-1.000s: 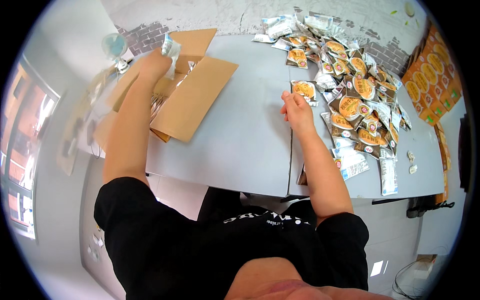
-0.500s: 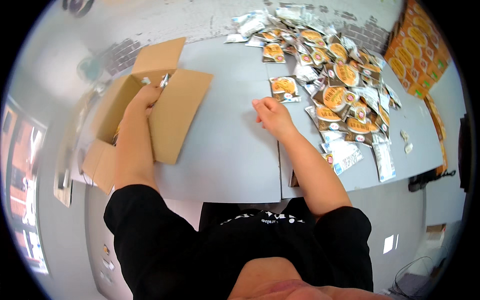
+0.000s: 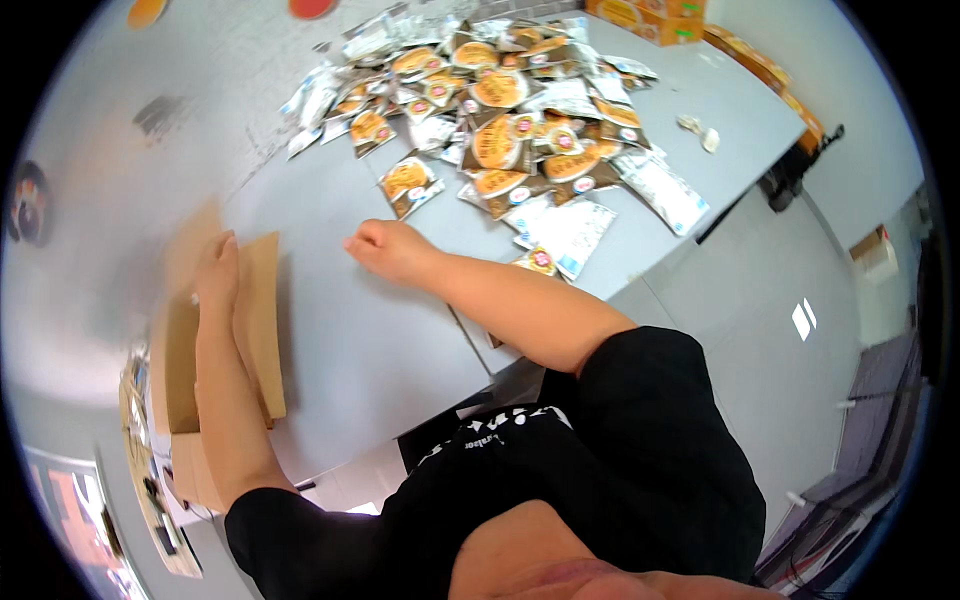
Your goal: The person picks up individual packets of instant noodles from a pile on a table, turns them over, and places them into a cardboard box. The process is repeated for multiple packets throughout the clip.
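An open cardboard box (image 3: pixel 262 330) stands at the left of the table with its flaps up. My left forearm reaches over it, and my left hand (image 3: pixel 217 270) is at the box's far end. Its fingers are blurred and partly hidden, so I cannot make out whether they hold anything. My right hand (image 3: pixel 388 248) hovers above the table between the box and a loose packet (image 3: pixel 408 184), its fingers curled in a fist with nothing seen in it. Beyond it lies a large heap of brown, orange and silver food packets (image 3: pixel 497 142). My forearm hides most of the box's inside.
The grey table (image 3: pixel 340 370) carries the box and the heap. Small white scraps (image 3: pixel 708 138) lie near its right edge. Orange cartons (image 3: pixel 655 18) stand at the far end. A white-backed packet (image 3: pixel 663 190) lies near the table's right side.
The view has swung to the right, so the box and the heap sit further left. The silver packet seen at my left hand is no longer visible. My right hand stays curled.
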`<state>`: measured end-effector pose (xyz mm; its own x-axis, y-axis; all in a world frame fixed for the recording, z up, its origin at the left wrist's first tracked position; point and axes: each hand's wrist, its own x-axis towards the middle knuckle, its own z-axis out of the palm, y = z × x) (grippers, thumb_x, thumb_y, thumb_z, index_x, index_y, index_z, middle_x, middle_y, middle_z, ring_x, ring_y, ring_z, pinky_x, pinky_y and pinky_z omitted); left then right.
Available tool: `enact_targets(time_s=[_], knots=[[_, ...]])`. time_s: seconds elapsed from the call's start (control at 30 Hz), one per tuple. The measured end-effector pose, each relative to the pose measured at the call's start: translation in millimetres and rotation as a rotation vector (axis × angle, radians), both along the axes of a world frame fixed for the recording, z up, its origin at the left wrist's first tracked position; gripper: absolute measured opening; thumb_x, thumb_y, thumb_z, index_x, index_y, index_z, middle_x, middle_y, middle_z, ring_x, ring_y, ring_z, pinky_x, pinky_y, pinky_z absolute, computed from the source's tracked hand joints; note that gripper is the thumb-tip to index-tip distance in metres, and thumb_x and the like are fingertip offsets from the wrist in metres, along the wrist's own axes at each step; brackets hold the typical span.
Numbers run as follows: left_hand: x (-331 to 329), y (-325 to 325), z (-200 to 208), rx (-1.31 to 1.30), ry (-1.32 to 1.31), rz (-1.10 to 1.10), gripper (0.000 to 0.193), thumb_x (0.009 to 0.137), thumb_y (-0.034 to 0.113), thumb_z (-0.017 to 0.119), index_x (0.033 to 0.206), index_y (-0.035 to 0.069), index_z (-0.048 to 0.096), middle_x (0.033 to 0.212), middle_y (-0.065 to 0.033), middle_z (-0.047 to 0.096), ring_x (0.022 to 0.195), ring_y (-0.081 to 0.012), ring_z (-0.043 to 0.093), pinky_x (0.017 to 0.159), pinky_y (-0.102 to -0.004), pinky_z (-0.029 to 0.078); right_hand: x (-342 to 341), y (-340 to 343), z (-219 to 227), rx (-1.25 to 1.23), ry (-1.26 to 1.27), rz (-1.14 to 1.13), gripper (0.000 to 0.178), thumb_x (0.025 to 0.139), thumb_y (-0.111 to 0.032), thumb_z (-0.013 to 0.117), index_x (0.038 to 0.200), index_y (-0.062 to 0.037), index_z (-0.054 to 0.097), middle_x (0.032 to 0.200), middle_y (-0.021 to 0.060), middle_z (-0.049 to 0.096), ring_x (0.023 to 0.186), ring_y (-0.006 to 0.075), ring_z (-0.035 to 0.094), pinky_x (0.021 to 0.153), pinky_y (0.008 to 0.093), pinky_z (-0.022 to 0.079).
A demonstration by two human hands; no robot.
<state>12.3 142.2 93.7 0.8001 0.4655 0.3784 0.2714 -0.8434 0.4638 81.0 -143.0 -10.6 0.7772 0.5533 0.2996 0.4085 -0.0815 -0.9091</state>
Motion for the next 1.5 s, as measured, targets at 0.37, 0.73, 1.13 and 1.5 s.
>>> enact_targets(time_s=[0.37, 0.73, 1.13, 1.5], knots=[[83.7, -177.6, -19.3, 0.005, 0.092, -0.552, 0.029, 0.094, 0.026, 0.054, 0.108, 0.004, 0.067, 0.100, -0.0124, 0.068, 0.094, -0.0214, 0.062, 0.083, -0.0325, 0.047, 31.9, -135.5, 89.3, 0.084, -0.483, -0.226, 0.027, 0.089, -0.032, 0.061, 0.087, -0.0058, 0.067, 0.080, 0.0080, 0.064, 0.081, 0.0247, 0.062, 0.071, 0.0363, 0.049], [177.4, -264.9, -15.2, -0.012, 0.155, -0.529, 0.040, 0.093, 0.038, 0.054, 0.110, 0.005, 0.068, 0.107, -0.0117, 0.068, 0.101, -0.0219, 0.062, 0.089, -0.0316, 0.046, 135.6, -469.4, -8.9, -0.975, -0.427, -1.091, 0.038, 0.087, -0.024, 0.057, 0.119, -0.0056, 0.061, 0.128, 0.0135, 0.057, 0.116, 0.0325, 0.055, 0.097, 0.0421, 0.046], [237.0, -304.8, -2.0, 0.036, 0.179, -0.513, 0.045, 0.094, 0.039, 0.051, 0.116, 0.002, 0.064, 0.113, -0.0191, 0.065, 0.106, -0.0315, 0.061, 0.090, -0.0372, 0.046, 154.0, -485.4, -5.8, -1.170, -0.110, -1.161, 0.032, 0.091, -0.030, 0.054, 0.112, -0.0091, 0.064, 0.115, 0.0117, 0.062, 0.109, 0.0289, 0.058, 0.092, 0.0435, 0.049], [284.3, -319.2, -2.5, 0.014, 0.518, -0.524, 0.057, 0.087, 0.049, 0.062, 0.115, 0.000, 0.064, 0.094, -0.0097, 0.068, 0.067, -0.0165, 0.061, 0.062, -0.0314, 0.048, 163.6, -482.4, -30.2, -1.171, -0.299, -1.290, 0.021, 0.090, -0.021, 0.052, 0.101, -0.0080, 0.066, 0.105, 0.0080, 0.064, 0.101, 0.0259, 0.060, 0.082, 0.0420, 0.050]])
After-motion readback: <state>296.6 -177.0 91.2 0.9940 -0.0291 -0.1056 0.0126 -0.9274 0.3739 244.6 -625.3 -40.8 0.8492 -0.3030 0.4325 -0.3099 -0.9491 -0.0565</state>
